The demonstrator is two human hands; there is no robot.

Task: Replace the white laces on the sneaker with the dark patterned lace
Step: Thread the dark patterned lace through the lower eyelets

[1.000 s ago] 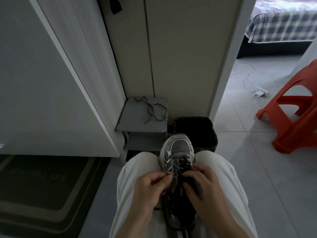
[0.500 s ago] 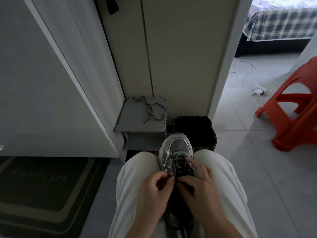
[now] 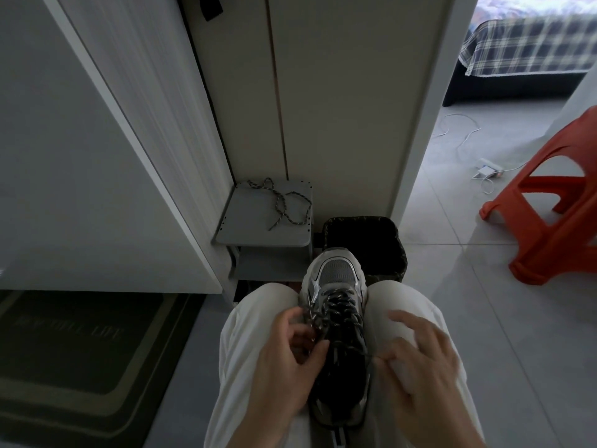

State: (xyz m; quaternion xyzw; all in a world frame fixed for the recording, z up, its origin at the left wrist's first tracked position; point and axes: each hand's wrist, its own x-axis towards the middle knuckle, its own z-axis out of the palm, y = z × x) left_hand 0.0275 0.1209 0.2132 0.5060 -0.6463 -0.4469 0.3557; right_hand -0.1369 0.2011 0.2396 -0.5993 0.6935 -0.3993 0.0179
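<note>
A grey and white sneaker (image 3: 336,273) stands toe-away between my knees, on my lap. A dark patterned lace (image 3: 337,310) crosses through its eyelets. My left hand (image 3: 284,367) is at the shoe's left side and pinches a loop of that lace between thumb and fingers. My right hand (image 3: 420,360), blurred, is off to the shoe's right over my thigh; a strand of the lace runs to its thumb and forefinger, which seem to pinch it, while the other fingers are spread. A second speckled lace (image 3: 281,202) lies loose on a small grey stool (image 3: 245,227).
A black bin (image 3: 394,234) stands just beyond the shoe's toe. A white cabinet door (image 3: 97,156) is on the left, with a dark doormat (image 3: 64,350) below it. An orange plastic stool (image 3: 549,221) stands on the tiled floor at right, near a charger and cables (image 3: 484,171).
My right hand has left the shoe's tongue and swung out to the right with a lace strand. My left hand stays at the shoe's left side, still on the lace.
</note>
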